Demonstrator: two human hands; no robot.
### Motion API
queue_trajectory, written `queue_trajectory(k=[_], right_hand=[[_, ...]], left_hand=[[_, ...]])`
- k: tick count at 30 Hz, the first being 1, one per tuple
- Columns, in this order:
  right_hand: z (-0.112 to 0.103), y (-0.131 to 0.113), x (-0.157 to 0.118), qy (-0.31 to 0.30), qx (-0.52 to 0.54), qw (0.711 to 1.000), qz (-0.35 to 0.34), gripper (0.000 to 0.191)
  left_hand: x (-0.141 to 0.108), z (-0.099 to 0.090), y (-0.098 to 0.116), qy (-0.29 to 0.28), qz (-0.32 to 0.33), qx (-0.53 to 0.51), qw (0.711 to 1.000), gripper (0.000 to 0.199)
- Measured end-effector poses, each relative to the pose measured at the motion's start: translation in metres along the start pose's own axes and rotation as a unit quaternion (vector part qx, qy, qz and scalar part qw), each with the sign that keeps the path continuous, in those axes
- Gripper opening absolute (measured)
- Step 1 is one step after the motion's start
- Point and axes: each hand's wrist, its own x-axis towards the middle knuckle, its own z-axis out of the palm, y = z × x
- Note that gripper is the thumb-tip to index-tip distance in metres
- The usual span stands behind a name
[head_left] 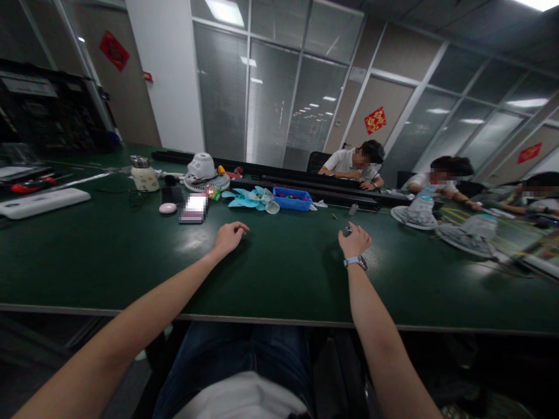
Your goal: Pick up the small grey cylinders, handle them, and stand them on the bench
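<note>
My left hand (230, 238) hovers over or rests on the green tabletop (279, 273), its fingers loosely bent and a little apart. I see nothing in it. Farther right, my right hand (356, 241), with a watch on the wrist, has its thumb and fingers around a small dark part with a shiny spot (348, 231); its kind is too small to make out. Beyond the hands lie light-blue fan blades (247, 198) and a blue bin (292, 199) with small things in it. A small greyish cylinder (353, 209) stands just past my right hand.
At the left are a white fan housing (201, 169), a jar-like cup (144, 176), a pink round object (167, 208), a blurred-out phone-like slab (193, 208) and a white power strip (43, 203). More fan parts (414, 214) lie right. Several people (349, 164) sit across.
</note>
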Motion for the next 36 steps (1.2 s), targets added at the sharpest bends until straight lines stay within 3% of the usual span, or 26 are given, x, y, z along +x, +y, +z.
queue_trajectory(k=[8,21,36], right_hand=[[-0.0018,-0.0027,-0.0002,-0.055,0.006,0.998,-0.011,0.048],[-0.0023,-0.0007,0.0051,-0.003,0.035,0.999,-0.029,0.041],[-0.0056,-0.0021,0.0023,-0.007,0.024,0.999,-0.026,0.040]], left_hand=[[-0.0001,0.0002,-0.0005,0.001,-0.002,0.000,1.000,0.032],[0.0004,0.0006,-0.0019,-0.001,-0.001,-0.001,1.000,0.032],[0.0000,-0.0006,0.0004,0.001,0.003,-0.004,1.000,0.031]])
